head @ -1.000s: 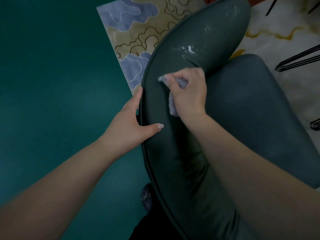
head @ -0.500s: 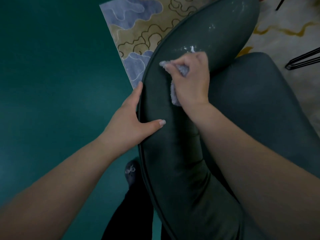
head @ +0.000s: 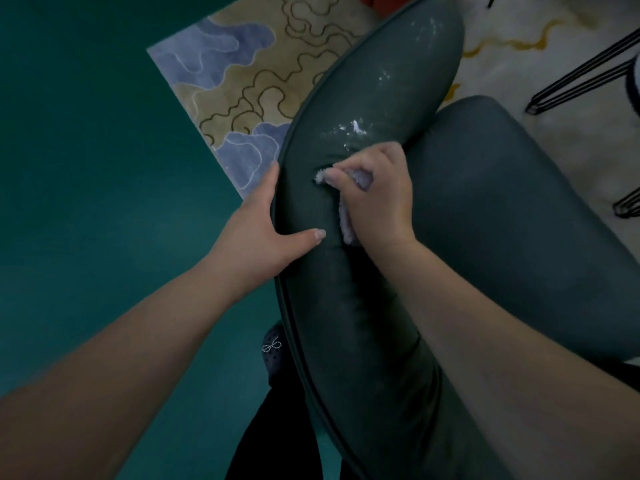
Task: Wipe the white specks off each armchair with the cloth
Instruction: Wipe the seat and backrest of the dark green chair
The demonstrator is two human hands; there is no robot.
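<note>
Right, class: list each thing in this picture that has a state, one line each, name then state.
Armchair backrest: partly wiped, white specks left beyond the cloth.
Cloth: bunched, pressed on backrest.
Right hand: gripping the cloth.
Left hand: gripping the backrest edge.
Seat cushion: unoccupied.

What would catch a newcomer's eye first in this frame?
The right hand at centre, gripping a pale cloth against the dark green armchair backrest. Just beyond it, white specks stand out on the backrest. The left hand holds the backrest's outer edge.
</note>
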